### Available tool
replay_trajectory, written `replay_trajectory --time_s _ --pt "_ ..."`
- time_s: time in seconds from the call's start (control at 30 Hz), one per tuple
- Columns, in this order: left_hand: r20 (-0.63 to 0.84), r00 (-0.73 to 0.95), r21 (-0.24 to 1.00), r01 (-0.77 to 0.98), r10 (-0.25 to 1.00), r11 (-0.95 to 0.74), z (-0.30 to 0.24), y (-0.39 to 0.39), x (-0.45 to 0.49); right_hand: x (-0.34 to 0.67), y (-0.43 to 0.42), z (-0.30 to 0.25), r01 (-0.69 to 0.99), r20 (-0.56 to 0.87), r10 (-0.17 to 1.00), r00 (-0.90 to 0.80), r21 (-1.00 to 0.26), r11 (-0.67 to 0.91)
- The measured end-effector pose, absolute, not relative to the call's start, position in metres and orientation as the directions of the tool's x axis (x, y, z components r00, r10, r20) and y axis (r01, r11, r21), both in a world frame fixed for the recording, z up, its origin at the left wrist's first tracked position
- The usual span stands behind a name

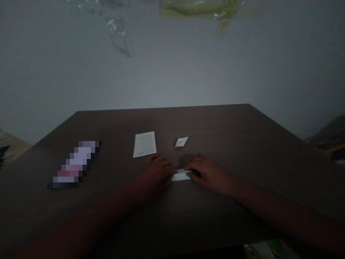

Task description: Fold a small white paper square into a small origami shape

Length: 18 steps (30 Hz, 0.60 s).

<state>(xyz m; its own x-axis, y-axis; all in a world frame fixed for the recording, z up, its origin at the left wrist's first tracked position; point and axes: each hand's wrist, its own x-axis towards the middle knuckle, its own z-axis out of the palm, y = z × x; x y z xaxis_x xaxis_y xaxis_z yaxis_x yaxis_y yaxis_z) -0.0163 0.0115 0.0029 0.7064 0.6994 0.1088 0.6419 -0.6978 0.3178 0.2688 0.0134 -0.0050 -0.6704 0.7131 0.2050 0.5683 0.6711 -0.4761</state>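
Note:
Both my hands rest on a dark wooden table (242, 144) and meet over a small white flat object (181, 175), perhaps a packet or strip. My left hand (157, 174) grips its left end with curled fingers. My right hand (207, 172) pinches its right end. Only the white middle part shows between the fingers. Just beyond my left hand lies a white printed leaflet (145, 144). A small white sachet (181, 141) lies beyond my right hand.
A long box, blurred out, (74, 164) lies on the table's left side. A grey wall rises behind the table, with clear plastic (120, 36) and a yellowish bag (199, 8) at its top. Papers (266, 250) show below the table's front right edge.

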Motion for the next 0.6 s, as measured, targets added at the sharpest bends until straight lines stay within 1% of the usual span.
replay_trajectory --time_s 0.23,0.43,0.6 --pt "0.111 0.686 0.32 0.66 0.719 -0.679 0.0005 0.0087 -0.012 0.269 0.0102 0.002 0.587 0.173 0.735 -0.655 -0.496 0.64" --pt "0.103 0.667 0.317 0.682 0.738 -0.66 -0.0007 0.0083 -0.0118 0.2671 0.0094 0.0044 0.64 0.119 0.767 -0.631 -0.48 0.601" --pt "0.109 0.653 0.308 0.695 0.749 -0.65 0.0071 0.0056 -0.0143 0.2663 0.008 0.0039 0.651 0.124 0.772 -0.623 -0.464 0.6"
